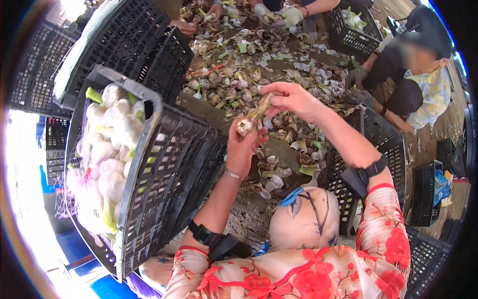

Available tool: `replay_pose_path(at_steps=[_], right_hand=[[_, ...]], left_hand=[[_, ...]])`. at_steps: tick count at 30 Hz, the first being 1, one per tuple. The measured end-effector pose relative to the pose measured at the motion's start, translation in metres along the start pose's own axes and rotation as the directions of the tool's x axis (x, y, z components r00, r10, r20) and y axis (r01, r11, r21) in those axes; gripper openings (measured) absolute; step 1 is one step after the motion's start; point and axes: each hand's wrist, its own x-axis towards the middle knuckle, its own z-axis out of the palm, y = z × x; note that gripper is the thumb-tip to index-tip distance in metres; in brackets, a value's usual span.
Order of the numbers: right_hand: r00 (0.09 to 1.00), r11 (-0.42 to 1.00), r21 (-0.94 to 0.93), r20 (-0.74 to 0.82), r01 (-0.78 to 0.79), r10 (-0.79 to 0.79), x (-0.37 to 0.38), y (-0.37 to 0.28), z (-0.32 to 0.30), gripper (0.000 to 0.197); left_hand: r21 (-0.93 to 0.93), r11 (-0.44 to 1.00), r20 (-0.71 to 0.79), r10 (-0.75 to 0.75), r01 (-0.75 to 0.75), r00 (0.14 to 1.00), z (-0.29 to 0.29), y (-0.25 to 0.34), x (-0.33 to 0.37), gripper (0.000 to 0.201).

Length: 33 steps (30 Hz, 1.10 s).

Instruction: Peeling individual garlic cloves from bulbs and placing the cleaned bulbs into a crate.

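Observation:
A garlic bulb [245, 127] with a dry brownish stalk is held up between my two hands. My left hand [242, 149] cups the bulb from below, its fingers closed round it. The thumb and fingers of my right hand [294, 102] pinch the stalk just above. Beneath them spreads a heap of unpeeled garlic bulbs [244, 94] with loose skins and green leaf scraps. Close to my left forearm stands a black plastic crate [172, 179], filled with cleaned white garlic [112, 184].
Other black crates [107, 55] are stacked at the far left. A co-worker [425, 74] in dark gloves crouches at the right beside a crate [383, 139]. Across the heap, another person's gloved hands [286, 17] handle garlic near a crate [351, 32].

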Motion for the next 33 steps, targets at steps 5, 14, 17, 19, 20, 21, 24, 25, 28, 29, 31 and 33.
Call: replay_pose_path(at_steps=[5,14,17,19,20,21,24,25,28,29,31,33], right_hand=[[0.979,0.986,0.117,-0.152,-0.119,0.136,-0.021,0.015,0.045,0.040],[0.986,0.972,0.219,-0.123,-0.080,0.109,-0.037,0.013,0.080,0.009],[0.975,0.950,0.289,-0.146,-0.121,0.169,-0.038,0.008,0.088,0.006],[0.968,0.935,0.330,-0.163,-0.130,0.191,-0.038,0.006,0.089,0.007],[0.966,0.924,0.356,-0.154,-0.142,0.207,-0.039,0.007,0.088,0.009],[0.964,0.911,0.383,-0.144,-0.154,0.223,-0.039,0.008,0.088,0.010],[0.950,0.921,0.374,-0.233,-0.111,0.209,-0.038,0.015,0.090,0.008],[0.949,0.920,0.377,-0.236,-0.109,0.210,-0.039,0.016,0.089,0.008],[0.953,0.996,-0.094,-0.303,-0.010,-0.019,-0.038,0.019,0.083,0.015],[0.952,0.996,-0.094,-0.306,-0.009,-0.020,-0.038,0.019,0.080,0.015],[0.878,0.766,-0.613,-0.239,0.194,-0.414,-0.038,0.016,0.077,0.020],[0.922,0.905,-0.367,-0.229,0.214,-0.311,-0.046,0.009,0.076,0.020]], left_hand=[[0.215,0.943,-0.051,0.270,-0.254,0.961,0.011,0.020,-0.015,0.046],[0.737,0.535,0.100,0.519,-0.413,0.849,0.014,0.031,-0.049,0.044],[0.826,0.333,0.165,0.628,-0.455,0.760,0.006,0.026,-0.048,0.046],[0.842,0.290,0.183,0.639,-0.455,0.747,0.011,0.027,-0.051,0.048],[0.857,0.247,0.199,0.651,-0.452,0.733,0.014,0.028,-0.052,0.049],[0.857,0.246,0.202,0.648,-0.453,0.734,0.015,0.029,-0.053,0.049],[0.867,0.126,0.294,0.651,-0.482,0.700,0.016,0.031,-0.056,0.045],[0.852,0.251,0.224,0.618,-0.459,0.753,0.017,0.031,-0.055,0.045],[0.565,0.749,0.044,0.391,-0.346,0.919,0.011,0.031,-0.049,0.039],[0.200,0.967,0.019,0.156,-0.157,0.988,0.010,0.031,-0.048,0.035],[0.135,0.980,0.089,0.137,-0.148,0.987,0.012,0.029,-0.048,0.031],[-0.308,0.949,0.226,0.005,0.067,0.974,0.012,0.031,-0.052,0.034]])
